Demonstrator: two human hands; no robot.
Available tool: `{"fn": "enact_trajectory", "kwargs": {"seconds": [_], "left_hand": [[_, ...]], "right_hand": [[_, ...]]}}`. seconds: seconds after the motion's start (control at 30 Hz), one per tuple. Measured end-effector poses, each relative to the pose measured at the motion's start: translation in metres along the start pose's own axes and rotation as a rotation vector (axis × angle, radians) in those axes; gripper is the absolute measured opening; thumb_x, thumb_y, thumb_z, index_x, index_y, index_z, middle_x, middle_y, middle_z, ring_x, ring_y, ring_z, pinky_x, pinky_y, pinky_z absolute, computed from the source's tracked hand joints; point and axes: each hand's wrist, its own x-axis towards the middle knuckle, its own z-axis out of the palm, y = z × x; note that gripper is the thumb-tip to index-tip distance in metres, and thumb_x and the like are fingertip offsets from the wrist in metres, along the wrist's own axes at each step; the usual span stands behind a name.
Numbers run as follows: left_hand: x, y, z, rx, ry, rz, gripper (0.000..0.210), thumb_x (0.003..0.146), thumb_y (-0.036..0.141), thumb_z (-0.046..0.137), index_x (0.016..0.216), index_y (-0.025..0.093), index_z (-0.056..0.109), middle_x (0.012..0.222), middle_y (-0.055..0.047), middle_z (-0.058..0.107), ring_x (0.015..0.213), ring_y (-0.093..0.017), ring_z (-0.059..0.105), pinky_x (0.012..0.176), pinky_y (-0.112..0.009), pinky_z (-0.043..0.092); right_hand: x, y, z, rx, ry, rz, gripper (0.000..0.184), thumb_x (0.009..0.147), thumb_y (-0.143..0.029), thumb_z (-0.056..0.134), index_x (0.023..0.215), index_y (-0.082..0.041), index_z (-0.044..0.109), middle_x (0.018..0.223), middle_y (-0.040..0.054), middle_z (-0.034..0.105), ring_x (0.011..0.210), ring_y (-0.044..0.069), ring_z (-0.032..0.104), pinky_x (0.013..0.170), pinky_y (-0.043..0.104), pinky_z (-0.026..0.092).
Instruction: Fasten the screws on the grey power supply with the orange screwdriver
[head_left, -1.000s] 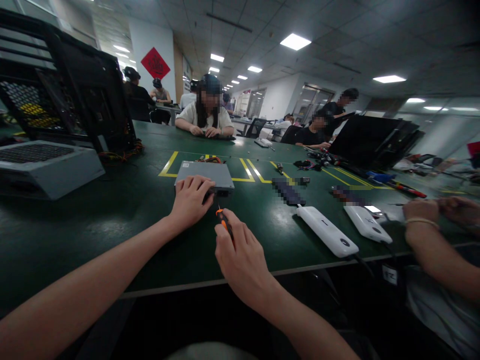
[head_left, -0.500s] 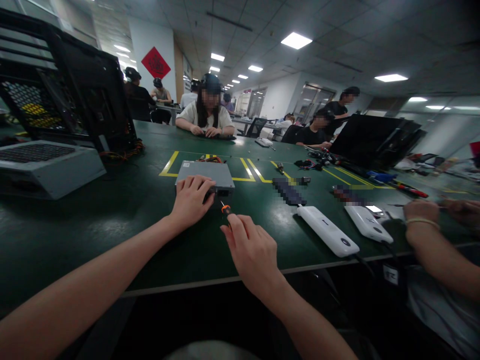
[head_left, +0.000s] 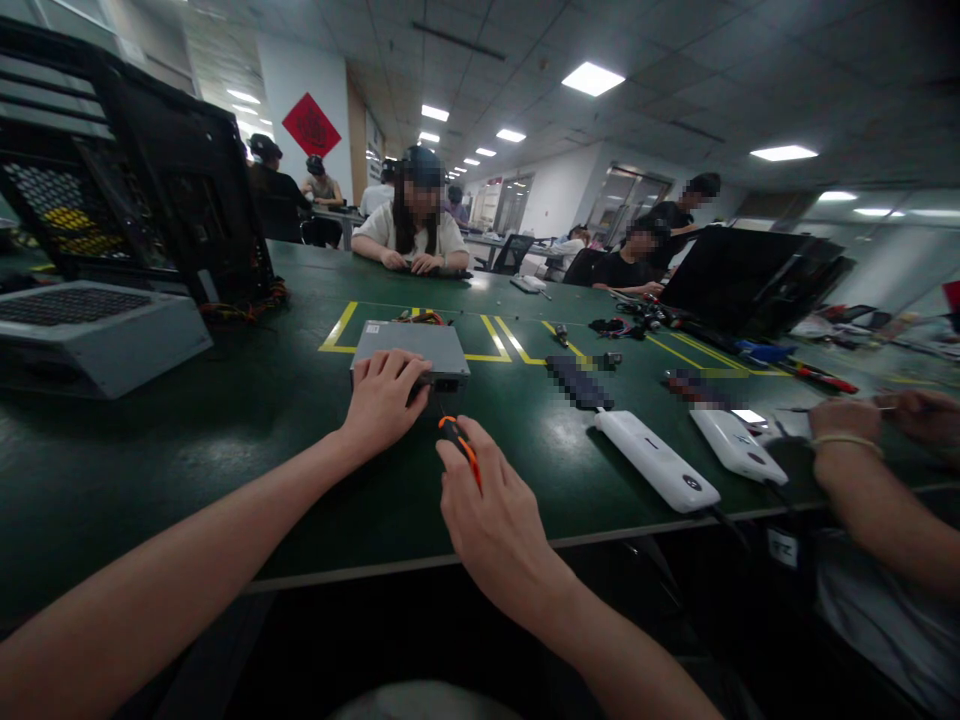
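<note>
A grey computer power supply [head_left: 409, 345] lies on the green table, its socket side toward me. My left hand [head_left: 386, 400] grips its near left part, fingers over the top and thumb down by the front face. In my right hand [head_left: 491, 500] is a screwdriver [head_left: 459, 445] with an orange and black handle. Its thin shaft points up toward the front of the power supply, close below the socket; whether the tip touches anything I cannot tell.
At left stand an open black computer case [head_left: 142, 190] and a second power supply [head_left: 105, 335]. To the right lie white power banks [head_left: 656, 462], cables [head_left: 626, 325] and a co-worker's hand [head_left: 844, 420]. Another person [head_left: 412, 225] sits across the table, whose front edge runs below my hands.
My right hand has shifted its hold on the screwdriver: the fingers have loosened and turned, and more of the handle shows. My left hand and the power supply stay put.
</note>
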Motion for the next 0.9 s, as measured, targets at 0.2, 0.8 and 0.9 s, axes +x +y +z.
{"fn": "enact_trajectory", "kwargs": {"seconds": [0.2, 0.8, 0.9], "left_hand": [[-0.0008, -0.0010, 0.0003, 0.009, -0.003, 0.006, 0.025, 0.082, 0.028, 0.047, 0.106, 0.023, 0.052, 0.109, -0.005, 0.055, 0.100, -0.026, 0.044, 0.081, -0.041, 0.030], [0.0007, 0.0009, 0.0004, 0.003, -0.003, -0.011, 0.024, 0.082, 0.028, 0.047, 0.105, 0.023, 0.053, 0.108, -0.006, 0.055, 0.100, -0.026, 0.043, 0.081, -0.041, 0.030], [0.0003, 0.0008, 0.0000, -0.014, -0.008, -0.016, 0.025, 0.082, 0.028, 0.047, 0.106, 0.023, 0.053, 0.107, -0.006, 0.055, 0.100, -0.026, 0.043, 0.082, -0.042, 0.029]], "right_hand": [[-0.0009, -0.0011, 0.0048, -0.048, 0.072, 0.060, 0.021, 0.090, -0.025, 0.042, 0.107, -0.016, 0.050, 0.094, 0.0070, 0.061, 0.062, 0.012, 0.055, 0.054, 0.024, 0.042], [-0.0017, -0.0026, 0.0059, -0.063, 0.072, -0.017, 0.021, 0.088, -0.015, 0.040, 0.106, -0.014, 0.051, 0.107, 0.0114, 0.059, 0.076, 0.015, 0.059, 0.062, 0.025, 0.045], [-0.0016, -0.0026, 0.0058, -0.064, 0.071, 0.072, 0.020, 0.090, -0.026, 0.042, 0.103, -0.015, 0.052, 0.098, 0.0087, 0.062, 0.064, 0.013, 0.057, 0.055, 0.024, 0.044]]}}
